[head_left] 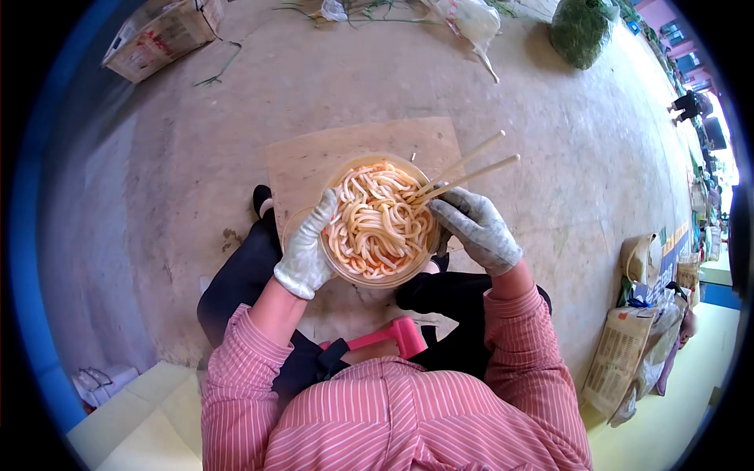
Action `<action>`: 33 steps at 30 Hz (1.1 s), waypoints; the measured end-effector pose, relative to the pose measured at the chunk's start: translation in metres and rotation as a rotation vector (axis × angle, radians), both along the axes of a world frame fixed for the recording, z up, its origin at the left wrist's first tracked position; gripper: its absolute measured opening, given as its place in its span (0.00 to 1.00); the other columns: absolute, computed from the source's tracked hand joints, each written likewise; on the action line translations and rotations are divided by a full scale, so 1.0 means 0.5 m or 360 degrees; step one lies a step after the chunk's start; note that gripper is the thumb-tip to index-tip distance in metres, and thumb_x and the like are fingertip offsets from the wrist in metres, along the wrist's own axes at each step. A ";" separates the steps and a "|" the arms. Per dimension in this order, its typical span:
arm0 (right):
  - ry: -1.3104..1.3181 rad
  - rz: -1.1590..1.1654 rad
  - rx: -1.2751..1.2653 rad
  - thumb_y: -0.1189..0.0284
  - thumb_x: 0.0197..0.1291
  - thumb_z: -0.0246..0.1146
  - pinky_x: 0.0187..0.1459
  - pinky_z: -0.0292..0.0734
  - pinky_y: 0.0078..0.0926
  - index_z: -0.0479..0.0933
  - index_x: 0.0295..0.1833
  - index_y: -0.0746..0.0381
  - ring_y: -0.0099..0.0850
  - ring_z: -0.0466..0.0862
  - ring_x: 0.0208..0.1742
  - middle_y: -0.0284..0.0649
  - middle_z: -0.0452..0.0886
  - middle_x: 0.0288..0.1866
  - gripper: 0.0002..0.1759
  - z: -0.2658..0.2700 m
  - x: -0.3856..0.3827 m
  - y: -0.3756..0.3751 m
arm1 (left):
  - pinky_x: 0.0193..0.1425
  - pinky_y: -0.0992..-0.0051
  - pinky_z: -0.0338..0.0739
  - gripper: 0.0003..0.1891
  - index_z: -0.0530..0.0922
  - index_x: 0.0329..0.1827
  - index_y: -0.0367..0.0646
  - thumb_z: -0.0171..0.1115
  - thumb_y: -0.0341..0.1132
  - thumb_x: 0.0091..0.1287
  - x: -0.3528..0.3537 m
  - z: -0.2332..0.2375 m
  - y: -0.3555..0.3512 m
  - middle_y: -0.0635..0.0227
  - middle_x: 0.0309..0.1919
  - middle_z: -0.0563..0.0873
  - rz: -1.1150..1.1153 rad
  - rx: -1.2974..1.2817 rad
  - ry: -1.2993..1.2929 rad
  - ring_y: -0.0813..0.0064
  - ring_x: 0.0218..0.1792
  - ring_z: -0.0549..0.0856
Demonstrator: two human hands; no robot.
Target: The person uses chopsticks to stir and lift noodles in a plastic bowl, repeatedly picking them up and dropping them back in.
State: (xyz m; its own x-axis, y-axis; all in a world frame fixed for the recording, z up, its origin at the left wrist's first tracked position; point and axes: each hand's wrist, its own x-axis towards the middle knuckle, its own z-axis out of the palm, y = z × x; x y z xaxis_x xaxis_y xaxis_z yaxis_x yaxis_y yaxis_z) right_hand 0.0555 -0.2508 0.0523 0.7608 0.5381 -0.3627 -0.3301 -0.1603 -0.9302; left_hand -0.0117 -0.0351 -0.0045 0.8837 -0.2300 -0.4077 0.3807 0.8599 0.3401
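Note:
A round plastic bowl (386, 280) full of thick noodles (377, 220) in reddish sauce is held up between my two gloved hands. My left hand (308, 247), in a whitish glove, grips the bowl's left side, its thumb over the rim. On the right side my right hand (477, 228), in a stained grey-white glove, closes around the rim, with some fingers hidden beneath. A pair of pale chopsticks (471, 174) leans out of the noodles to the upper right, close by my right fingers. Under the bowl lies a flat brown board (302, 161).
A pink stool (404, 337) shows between my legs. At the top left stands a plastic crate (161, 47). Plastic bags (471, 27) and a bundle of greens (583, 33) lie farther off on the concrete floor. More crates (620, 353) stand at the right, and a person (689, 106) is in the distance.

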 end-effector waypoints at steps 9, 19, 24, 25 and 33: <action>-0.0731 -0.0063 0.0000 0.71 0.50 0.64 0.37 0.72 0.22 0.70 0.55 0.64 0.24 0.75 0.37 0.36 0.77 0.41 0.25 0.121 0.030 0.034 | 0.56 0.68 0.72 0.29 0.63 0.60 0.37 0.50 0.50 0.64 -0.031 0.075 0.031 0.59 0.53 0.74 0.0053 0.0123 -0.0135 0.69 0.52 0.75; -0.1355 0.0162 -0.0798 0.65 0.53 0.62 0.19 0.69 0.27 0.73 0.26 0.62 0.35 0.73 0.14 0.42 0.73 0.14 0.12 0.201 -0.019 0.077 | 0.58 0.63 0.70 0.26 0.63 0.59 0.36 0.46 0.48 0.66 -0.012 0.064 0.038 0.55 0.53 0.73 0.0161 0.0046 -0.0159 0.64 0.53 0.75; -0.1382 0.0247 -0.0720 0.68 0.58 0.59 0.17 0.65 0.17 0.74 0.28 0.65 0.17 0.70 0.15 0.32 0.72 0.13 0.12 0.188 -0.020 0.104 | 0.57 0.63 0.71 0.27 0.62 0.60 0.36 0.47 0.49 0.65 -0.002 0.065 0.048 0.56 0.54 0.73 0.0151 -0.0003 -0.0141 0.63 0.53 0.75; -0.1381 0.0257 -0.0729 0.68 0.58 0.59 0.17 0.65 0.17 0.74 0.28 0.65 0.17 0.70 0.15 0.32 0.72 0.13 0.12 0.182 -0.016 0.106 | 0.57 0.63 0.71 0.28 0.62 0.60 0.36 0.47 0.49 0.65 -0.001 0.063 0.051 0.57 0.54 0.73 0.0156 -0.0044 -0.0144 0.64 0.53 0.75; -0.0776 -0.0503 -0.0458 0.69 0.59 0.56 0.15 0.62 0.15 0.74 0.33 0.70 0.21 0.72 0.14 0.38 0.76 0.20 0.13 0.265 -0.033 0.056 | 0.53 0.66 0.74 0.26 0.66 0.57 0.37 0.51 0.48 0.64 0.007 0.057 0.052 0.59 0.51 0.75 0.0269 0.0028 -0.0053 0.67 0.50 0.77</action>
State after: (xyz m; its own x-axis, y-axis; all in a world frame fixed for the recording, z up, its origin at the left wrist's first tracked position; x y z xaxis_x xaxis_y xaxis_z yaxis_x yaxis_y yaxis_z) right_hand 0.0389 -0.2226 0.1849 0.9804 0.1943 -0.0318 0.0475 -0.3901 -0.9195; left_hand -0.0084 -0.0089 0.0241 0.9222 -0.0702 -0.3802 0.2195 0.9046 0.3655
